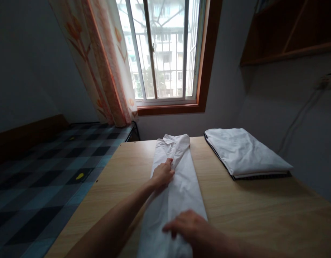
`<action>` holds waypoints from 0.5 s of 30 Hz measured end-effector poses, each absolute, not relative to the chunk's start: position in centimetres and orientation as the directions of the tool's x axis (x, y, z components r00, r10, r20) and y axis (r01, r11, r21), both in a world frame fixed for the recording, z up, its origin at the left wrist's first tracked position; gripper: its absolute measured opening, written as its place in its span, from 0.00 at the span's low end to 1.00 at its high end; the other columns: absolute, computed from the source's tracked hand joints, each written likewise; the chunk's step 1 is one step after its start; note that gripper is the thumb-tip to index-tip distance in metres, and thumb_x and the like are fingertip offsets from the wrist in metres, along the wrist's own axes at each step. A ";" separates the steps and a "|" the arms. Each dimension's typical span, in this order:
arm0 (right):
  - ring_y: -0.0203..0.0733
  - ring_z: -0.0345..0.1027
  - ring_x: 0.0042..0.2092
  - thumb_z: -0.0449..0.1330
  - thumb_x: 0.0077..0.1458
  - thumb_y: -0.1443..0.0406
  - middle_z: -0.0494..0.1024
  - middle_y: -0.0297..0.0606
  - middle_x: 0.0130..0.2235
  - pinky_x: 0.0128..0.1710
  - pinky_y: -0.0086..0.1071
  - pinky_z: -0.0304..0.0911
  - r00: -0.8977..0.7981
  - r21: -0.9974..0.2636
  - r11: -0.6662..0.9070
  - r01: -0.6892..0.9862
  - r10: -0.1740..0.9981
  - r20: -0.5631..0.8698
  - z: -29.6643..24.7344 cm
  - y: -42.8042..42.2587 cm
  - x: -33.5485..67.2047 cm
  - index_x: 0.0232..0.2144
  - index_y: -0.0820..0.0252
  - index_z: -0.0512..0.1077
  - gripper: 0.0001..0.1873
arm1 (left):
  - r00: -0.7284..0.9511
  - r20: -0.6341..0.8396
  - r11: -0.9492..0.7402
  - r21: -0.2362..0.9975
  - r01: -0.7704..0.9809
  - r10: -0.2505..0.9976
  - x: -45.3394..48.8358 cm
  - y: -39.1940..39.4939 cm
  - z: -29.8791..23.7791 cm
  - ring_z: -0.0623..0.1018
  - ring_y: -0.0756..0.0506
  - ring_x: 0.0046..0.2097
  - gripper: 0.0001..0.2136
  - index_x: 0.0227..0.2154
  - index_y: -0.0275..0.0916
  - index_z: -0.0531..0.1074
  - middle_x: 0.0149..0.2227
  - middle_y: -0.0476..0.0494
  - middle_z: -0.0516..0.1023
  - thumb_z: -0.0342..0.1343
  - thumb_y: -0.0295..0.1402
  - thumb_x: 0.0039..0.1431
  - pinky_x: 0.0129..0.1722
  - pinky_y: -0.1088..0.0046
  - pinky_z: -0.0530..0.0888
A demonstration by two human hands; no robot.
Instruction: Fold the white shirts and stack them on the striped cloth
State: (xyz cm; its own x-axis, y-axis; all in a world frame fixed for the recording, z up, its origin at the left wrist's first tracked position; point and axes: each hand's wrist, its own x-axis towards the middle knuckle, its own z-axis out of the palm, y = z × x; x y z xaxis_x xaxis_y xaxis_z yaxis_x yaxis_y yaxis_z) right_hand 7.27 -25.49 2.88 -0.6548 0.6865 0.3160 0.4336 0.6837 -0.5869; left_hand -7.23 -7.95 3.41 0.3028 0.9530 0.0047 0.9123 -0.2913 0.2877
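A white collared shirt (183,186), folded into a long narrow strip, lies lengthwise on the wooden table with its collar at the far end. My left hand (163,173) rests on the front below the collar, its fingers curled and pinching the fabric by the front edge. Nearer to me, my right hand (191,227) is over the lower part of the shirt, slightly blurred. Its index finger stretches out to the left and the fingers look apart; whether they touch the cloth is hard to tell.
A folded white cloth (246,150) lies over a dark item at the table's (128,172) right back. To the left stands a bed with a checked cover (47,186). Beyond are a window (165,53) and a flowered curtain (101,64); a wooden shelf (286,50) hangs at upper right.
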 end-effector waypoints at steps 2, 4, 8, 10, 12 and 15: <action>0.45 0.68 0.52 0.62 0.53 0.57 0.75 0.42 0.50 0.52 0.38 0.63 -0.465 -0.642 0.583 0.499 0.805 0.370 3.7 -20.0 8.9 0.53 0.55 0.68 0.25 | 0.306 0.018 -0.298 0.284 0.911 0.952 -7.4 -6.6 4.2 0.79 0.40 0.42 0.18 0.53 0.42 0.67 0.38 0.42 0.81 0.50 0.34 0.59 0.41 0.69 0.71; 0.47 0.68 0.53 0.59 0.56 0.58 0.74 0.46 0.51 0.55 0.42 0.61 -0.251 -0.680 0.499 0.538 0.864 0.436 3.6 -13.9 10.6 0.53 0.59 0.68 0.23 | 0.279 0.093 -0.293 0.240 0.926 0.956 -7.5 -4.5 4.9 0.79 0.40 0.42 0.15 0.50 0.42 0.70 0.38 0.42 0.80 0.48 0.35 0.61 0.42 0.67 0.71; 0.53 0.63 0.59 0.59 0.53 0.58 0.70 0.52 0.56 0.60 0.47 0.55 0.083 -0.727 0.294 0.621 0.897 0.434 0.9 -3.6 13.2 0.55 0.65 0.67 0.28 | 0.423 0.252 -0.446 0.043 0.894 0.871 -6.8 0.5 4.8 0.73 0.39 0.53 0.16 0.49 0.42 0.74 0.51 0.39 0.76 0.49 0.28 0.60 0.50 0.62 0.69; 0.53 0.60 0.61 0.58 0.53 0.58 0.68 0.54 0.58 0.62 0.47 0.53 0.124 -0.740 0.252 0.623 0.903 0.412 -0.8 -0.5 14.0 0.57 0.67 0.65 0.31 | 0.579 0.242 -0.585 -0.056 0.809 0.778 -6.2 2.7 4.0 0.66 0.37 0.60 0.14 0.47 0.44 0.75 0.59 0.41 0.69 0.50 0.29 0.61 0.56 0.56 0.64; 0.52 0.58 0.63 0.57 0.53 0.56 0.66 0.56 0.61 0.63 0.45 0.51 0.119 -0.758 0.252 0.601 0.910 0.397 -2.0 1.4 14.4 0.58 0.70 0.63 0.34 | 0.698 0.203 -0.691 -0.115 0.714 0.687 -5.7 4.5 3.2 0.59 0.36 0.64 0.13 0.44 0.45 0.76 0.65 0.45 0.62 0.49 0.32 0.63 0.61 0.51 0.58; 0.50 0.56 0.64 0.54 0.56 0.54 0.63 0.54 0.63 0.64 0.43 0.50 0.131 -0.802 0.253 0.541 0.916 0.378 -3.0 2.8 14.5 0.61 0.69 0.61 0.36 | 0.785 0.153 -0.774 -0.136 0.618 0.600 -5.4 6.4 2.3 0.54 0.37 0.67 0.13 0.41 0.44 0.77 0.67 0.48 0.57 0.46 0.34 0.65 0.64 0.50 0.51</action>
State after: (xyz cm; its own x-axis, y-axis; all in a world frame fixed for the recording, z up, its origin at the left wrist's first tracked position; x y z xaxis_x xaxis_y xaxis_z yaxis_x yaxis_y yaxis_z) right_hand 14.52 2.79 -3.00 0.1314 0.9165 0.3779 0.5407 0.2532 -0.8022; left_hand -5.43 6.37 2.30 0.7851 0.6002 0.1527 0.6182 -0.7742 -0.1355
